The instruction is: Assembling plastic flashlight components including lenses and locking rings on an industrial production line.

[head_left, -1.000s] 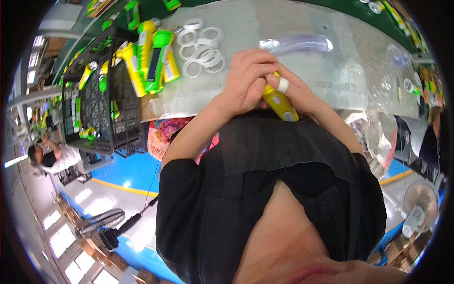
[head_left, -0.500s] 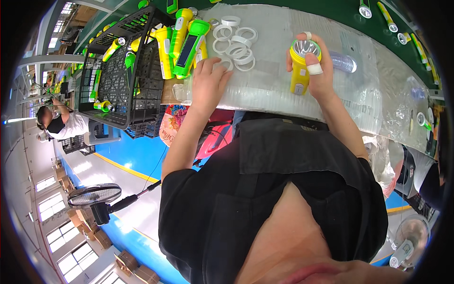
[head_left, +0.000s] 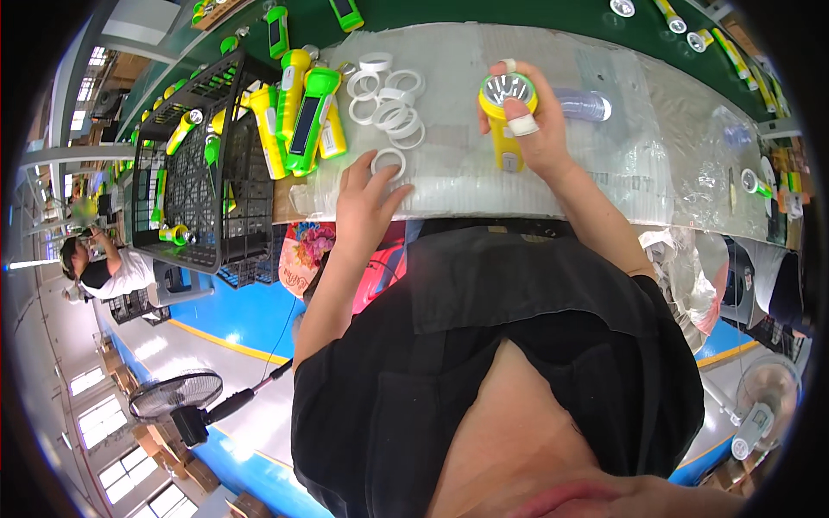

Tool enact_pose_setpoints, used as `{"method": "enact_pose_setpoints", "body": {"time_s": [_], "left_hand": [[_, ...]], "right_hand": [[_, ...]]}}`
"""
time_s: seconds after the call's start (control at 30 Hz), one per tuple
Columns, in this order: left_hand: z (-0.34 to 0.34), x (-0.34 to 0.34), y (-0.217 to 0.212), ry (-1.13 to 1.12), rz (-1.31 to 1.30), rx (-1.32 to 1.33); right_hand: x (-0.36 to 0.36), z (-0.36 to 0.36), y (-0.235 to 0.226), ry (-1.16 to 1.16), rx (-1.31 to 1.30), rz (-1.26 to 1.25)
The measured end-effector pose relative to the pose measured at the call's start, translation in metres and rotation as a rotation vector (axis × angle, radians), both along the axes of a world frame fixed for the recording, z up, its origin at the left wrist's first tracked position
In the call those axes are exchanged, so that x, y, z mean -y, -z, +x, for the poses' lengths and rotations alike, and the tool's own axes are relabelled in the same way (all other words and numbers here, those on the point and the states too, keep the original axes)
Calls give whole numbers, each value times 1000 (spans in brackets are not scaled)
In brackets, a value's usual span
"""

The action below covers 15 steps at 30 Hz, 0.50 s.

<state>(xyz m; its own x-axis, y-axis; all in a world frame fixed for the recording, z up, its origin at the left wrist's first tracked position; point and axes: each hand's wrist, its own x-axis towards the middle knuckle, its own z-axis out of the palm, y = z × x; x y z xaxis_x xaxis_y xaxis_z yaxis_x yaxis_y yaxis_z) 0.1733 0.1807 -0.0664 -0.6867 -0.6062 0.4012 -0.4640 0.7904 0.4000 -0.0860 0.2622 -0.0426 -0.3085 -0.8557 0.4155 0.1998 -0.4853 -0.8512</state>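
Head view, looking down over a bench covered in clear plastic sheet (head_left: 656,147).

Right hand (head_left: 540,129) is wrapped around a yellow torch (head_left: 503,116), held upright off the bench, reflector end facing the camera. Fingers (head_left: 523,126) close on the barrel below the head; one fingertip wears white tape. No front ring shows on the torch head; the bare reflector shines.

Left hand (head_left: 367,194) lies low on the sheet, fingers spread and reaching onto a single white ring (head_left: 389,161) at the near edge of a ring pile (head_left: 387,97). Whether it has pinched the ring yet, I cannot tell; fingertips touch or nearly touch it. Hands are well apart.

Handling, as judged:
- Torch: hollow plastic body, likely light and stiff; smooth, somewhat slippery shell. A grip round the barrel, as now, keeps the head free. The reflector looks thin and easily marked; better kept clear of fingers.
- Ring: thin, rigid, very light; lies flat on slick sheet, so it may skate away. Pinching across the rim, or hooking a fingertip through the hole, seems the surest hold.

Around: more yellow and green torches (head_left: 302,112) lie beside the rings, a black crate (head_left: 207,190) stands left of the bench, and a coiled clear tube (head_left: 583,104) lies just behind the right hand.
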Motion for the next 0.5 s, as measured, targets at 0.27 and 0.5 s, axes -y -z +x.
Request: {"method": "enact_pose_setpoints", "body": {"time_s": [0.27, 0.5], "left_hand": [[-70, 2, -69, 296, 136, -531], [-114, 11, -80, 429, 11, -462]], "right_hand": [[-2, 6, -1, 37, -50, 26], [-7, -4, 4, 104, -191, 24]]}}
